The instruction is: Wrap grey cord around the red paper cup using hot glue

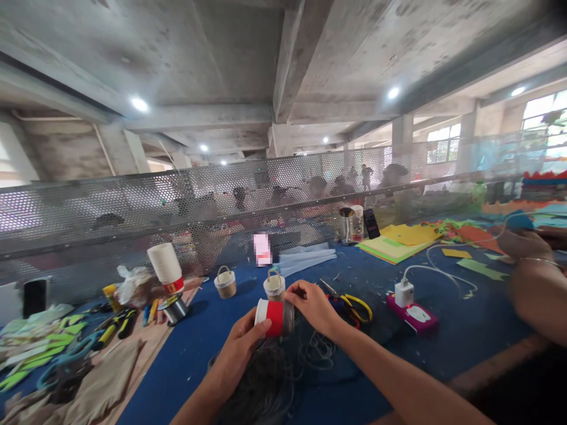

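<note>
My left hand [243, 336] is closed around a red and white paper cup [273, 317] lying on its side in the air, thumb across the red band. Grey cord [288, 317] appears to be wound round the cup's right end. There my right hand [312, 304] pinches with thumb and forefinger at the cord; the strand between the fingertips is too fine to make out. Loose loops of cord [319, 349] lie on the blue table below, beside a dark tangled bundle [261, 383]. Just behind the cup stands a small basket with a handle [273, 287].
A second small basket [225, 284] stands further left, near stacked paper cups [166, 265] on a spool [173, 311]. Yellow-handled scissors [357, 308] lie right of my hand. Beyond are a purple power strip [411, 314], coloured sheets [398, 239] and another person's arm [538, 289].
</note>
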Demonstrator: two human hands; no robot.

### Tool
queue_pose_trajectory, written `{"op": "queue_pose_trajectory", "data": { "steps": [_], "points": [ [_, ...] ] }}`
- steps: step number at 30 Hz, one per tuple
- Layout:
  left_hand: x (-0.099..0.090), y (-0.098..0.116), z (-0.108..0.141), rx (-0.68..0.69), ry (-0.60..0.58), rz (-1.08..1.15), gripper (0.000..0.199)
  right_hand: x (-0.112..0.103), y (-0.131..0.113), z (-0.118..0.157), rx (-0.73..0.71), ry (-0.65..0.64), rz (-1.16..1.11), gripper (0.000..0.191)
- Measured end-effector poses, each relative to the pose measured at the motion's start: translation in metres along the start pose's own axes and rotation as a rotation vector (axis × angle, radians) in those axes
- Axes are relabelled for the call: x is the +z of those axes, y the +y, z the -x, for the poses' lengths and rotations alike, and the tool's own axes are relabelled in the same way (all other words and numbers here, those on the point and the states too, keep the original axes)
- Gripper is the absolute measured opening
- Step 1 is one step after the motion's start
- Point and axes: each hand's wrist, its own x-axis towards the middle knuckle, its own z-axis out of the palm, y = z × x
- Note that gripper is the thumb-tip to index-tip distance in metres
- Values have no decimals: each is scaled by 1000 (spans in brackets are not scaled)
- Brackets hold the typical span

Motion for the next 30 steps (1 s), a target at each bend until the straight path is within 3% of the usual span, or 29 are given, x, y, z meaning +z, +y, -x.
{"op": "queue_pose_trajectory", "data": {
  "steps": [5, 11, 15, 18, 24, 30],
  "points": [
    [-5, -4, -4, 31, 39, -78, 41, -1, 1, -1, 10, 0, 0, 11],
    [-17, -18, -5, 61, 268, -156, 43, -1, 2, -2, 15, -1, -16, 12],
    [-24, -24, -5, 68, 307, -179, 42, -1, 3, -2, 22, 5, -7, 13],
    [-23, -22, -4, 72, 302, -193, 42, -2, 3, -3, 14, 12, 5, 13],
    [-9, -7, -1, 65, 177, -158, 39, -4, 2, -4, 11, 15, 14, 12],
    [-6, -6, -5, 32, 179, 11, 40, -3, 3, -4, 0, 5, -3, 13]
  ]
}}
